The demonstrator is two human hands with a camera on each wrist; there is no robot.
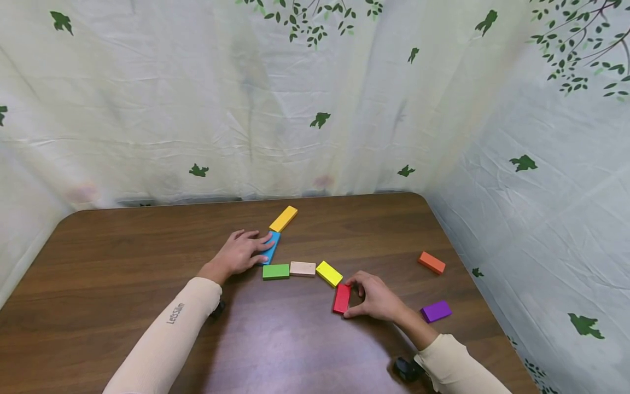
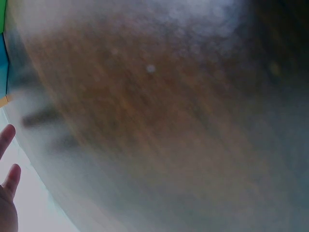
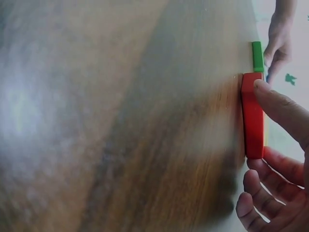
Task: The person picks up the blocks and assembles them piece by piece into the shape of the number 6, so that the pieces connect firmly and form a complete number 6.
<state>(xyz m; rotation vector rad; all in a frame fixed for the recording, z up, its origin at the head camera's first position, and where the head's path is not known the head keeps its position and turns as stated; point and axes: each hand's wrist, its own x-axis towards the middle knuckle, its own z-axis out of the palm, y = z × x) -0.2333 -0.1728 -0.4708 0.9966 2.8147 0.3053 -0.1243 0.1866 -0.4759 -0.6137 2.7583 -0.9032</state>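
Observation:
My left hand (image 1: 239,253) has its thumb and index finger on a blue block (image 1: 273,244), holding it near its two ends. Beyond it, an orange-yellow block (image 1: 283,219) meets the blue one's far end. My right hand (image 1: 376,297) pinches a red block (image 1: 342,299), thumb at the near end and index finger at the far end; the right wrist view shows this red block (image 3: 252,116) close up. Between the hands, a green block (image 1: 276,272), a pale pink block (image 1: 302,268) and a yellow block (image 1: 329,274) form a curved row with the held blocks.
On the right of the brown wooden table (image 1: 123,306) lie an orange block (image 1: 432,262) and a purple block (image 1: 436,311), apart from the row. A white curtain (image 1: 147,109) with green leaf prints hangs behind the table and along its right side.

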